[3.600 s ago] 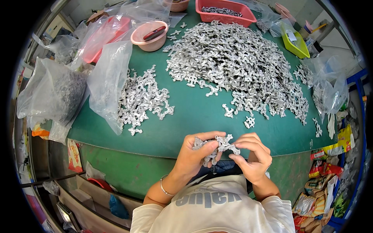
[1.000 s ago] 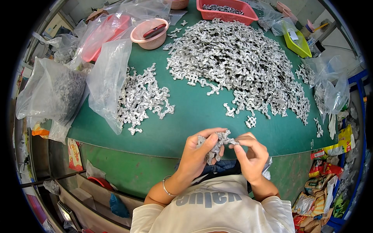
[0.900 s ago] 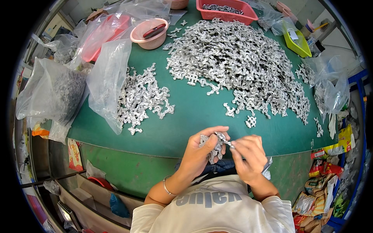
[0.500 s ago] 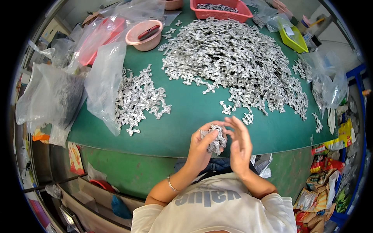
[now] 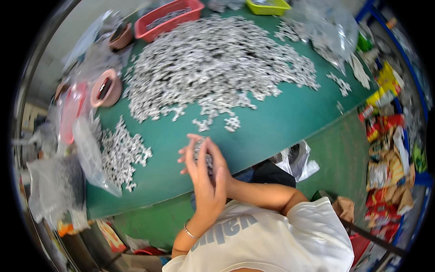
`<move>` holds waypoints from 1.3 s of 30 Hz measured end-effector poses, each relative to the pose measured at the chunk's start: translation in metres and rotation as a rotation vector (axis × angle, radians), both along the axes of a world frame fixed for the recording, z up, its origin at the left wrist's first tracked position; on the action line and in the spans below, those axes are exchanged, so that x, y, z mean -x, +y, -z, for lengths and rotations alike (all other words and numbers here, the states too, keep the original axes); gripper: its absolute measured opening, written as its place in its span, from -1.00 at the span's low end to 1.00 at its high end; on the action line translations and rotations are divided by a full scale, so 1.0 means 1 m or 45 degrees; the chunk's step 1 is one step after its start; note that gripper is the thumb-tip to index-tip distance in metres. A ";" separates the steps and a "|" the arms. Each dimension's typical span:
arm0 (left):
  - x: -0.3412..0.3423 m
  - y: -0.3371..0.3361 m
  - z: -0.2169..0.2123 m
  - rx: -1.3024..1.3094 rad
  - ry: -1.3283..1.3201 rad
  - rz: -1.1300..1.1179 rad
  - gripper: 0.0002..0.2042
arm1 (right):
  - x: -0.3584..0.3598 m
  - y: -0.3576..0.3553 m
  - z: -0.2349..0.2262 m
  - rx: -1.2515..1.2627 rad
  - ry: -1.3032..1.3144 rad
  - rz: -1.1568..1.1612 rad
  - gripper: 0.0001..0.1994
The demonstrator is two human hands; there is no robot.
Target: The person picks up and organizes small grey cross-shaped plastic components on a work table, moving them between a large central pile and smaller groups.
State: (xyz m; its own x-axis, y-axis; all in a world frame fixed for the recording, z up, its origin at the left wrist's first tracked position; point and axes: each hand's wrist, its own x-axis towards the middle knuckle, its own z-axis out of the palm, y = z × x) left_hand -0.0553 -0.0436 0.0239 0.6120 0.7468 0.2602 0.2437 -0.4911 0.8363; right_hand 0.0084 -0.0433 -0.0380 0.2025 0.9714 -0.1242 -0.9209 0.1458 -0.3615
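A small stack of grey metal castings (image 5: 209, 164) is held between my two hands, over the near part of the green table (image 5: 267, 131). My left hand (image 5: 205, 190), with a bracelet on its wrist, is closed along one side of the stack. My right hand (image 5: 220, 164) presses against the other side, its fingers partly hidden. Just beyond the fingertips lie two loose castings, one (image 5: 201, 124) left of the other (image 5: 232, 123). Farther back spreads a large heap of the same castings (image 5: 217, 68). To my left is a smaller heap (image 5: 121, 154).
A red basket (image 5: 170, 20) and a yellow-green basket (image 5: 268, 7) stand at the back. At the left are a pink bowl (image 5: 113, 93) with a dark red object in it and a clear plastic bag (image 5: 93, 158). A white glove (image 5: 359, 71) lies at the right edge.
The view has turned, and the heaps appear farther left. My right hand, earlier apart with its fingers raised, has come against the stack in my left hand.
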 end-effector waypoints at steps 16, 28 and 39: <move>-0.051 -0.040 0.005 -0.553 -0.121 0.312 -0.69 | -0.078 -0.072 -0.019 -0.041 0.681 0.332 -0.58; -0.051 -0.015 0.029 -0.432 -0.197 0.103 -0.79 | -0.181 -0.236 0.107 0.371 0.348 1.171 -0.64; -0.021 0.001 0.041 -0.148 -0.092 -0.114 -0.79 | -0.229 -0.299 0.339 1.506 0.067 0.884 -0.20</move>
